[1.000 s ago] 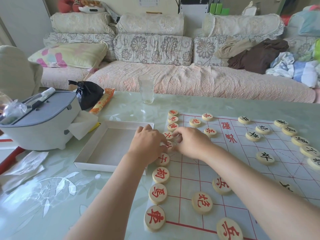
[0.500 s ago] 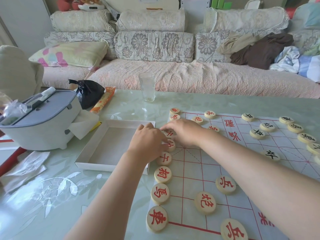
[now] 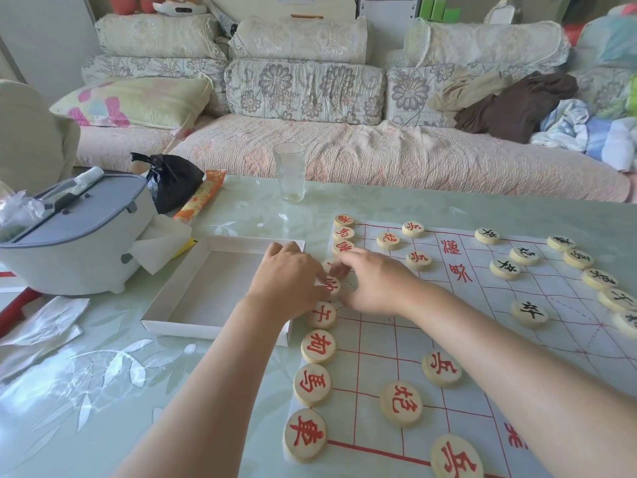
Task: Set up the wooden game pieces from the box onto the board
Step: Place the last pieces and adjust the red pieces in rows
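Hardly shifted since half a second back: left hand (image 3: 289, 277) and right hand (image 3: 375, 284) still meeting mid-row on the white paper board with red grid (image 3: 568, 288), beside the shallow white cardboard box (image 3: 213, 291). Fingers of both bent, tips crowding a round wooden piece with red character (image 3: 332, 287), touching its edges. Actual grip impossible to tell.

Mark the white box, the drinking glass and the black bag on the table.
white box (image 3: 206, 331): head view, on its near wall.
drinking glass (image 3: 290, 172): head view, middle of its side.
black bag (image 3: 172, 182): head view, middle of its bulging body.
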{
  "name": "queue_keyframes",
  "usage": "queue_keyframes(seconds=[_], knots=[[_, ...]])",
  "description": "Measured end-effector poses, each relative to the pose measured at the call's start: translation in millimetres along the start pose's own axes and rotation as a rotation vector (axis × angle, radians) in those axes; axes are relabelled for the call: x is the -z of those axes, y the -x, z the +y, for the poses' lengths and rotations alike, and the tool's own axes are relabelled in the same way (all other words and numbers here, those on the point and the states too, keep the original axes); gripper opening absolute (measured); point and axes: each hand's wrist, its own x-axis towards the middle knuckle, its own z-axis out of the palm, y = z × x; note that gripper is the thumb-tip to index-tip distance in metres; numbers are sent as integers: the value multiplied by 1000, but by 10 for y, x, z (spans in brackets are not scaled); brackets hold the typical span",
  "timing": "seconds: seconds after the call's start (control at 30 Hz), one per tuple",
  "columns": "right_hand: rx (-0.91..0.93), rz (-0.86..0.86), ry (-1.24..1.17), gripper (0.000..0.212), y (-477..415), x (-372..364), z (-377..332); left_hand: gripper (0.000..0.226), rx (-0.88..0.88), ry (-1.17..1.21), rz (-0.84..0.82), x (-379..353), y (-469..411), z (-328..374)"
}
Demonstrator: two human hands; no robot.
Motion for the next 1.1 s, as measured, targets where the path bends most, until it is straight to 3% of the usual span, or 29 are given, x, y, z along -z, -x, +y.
queue_keyframes(seconds=[0.37,0.53,0.67,0.97,1.1], knots=[[-10,59,-37,24,51,-23,-10,20,2,12,10,-6,77,-53],[-109,172,-10,30,-58,47,95,32,11,66,44,-46,-18,1],[-139,131,35,32,-142,25,107,41,-5,80,-31,-85,-86,63],[-79,90,101,28,-228,11,127,38,36,49,-44,-130,-105,38],[-152,201,36,28,-291,103,277,35,59,105,-1,-94,-149,45]])
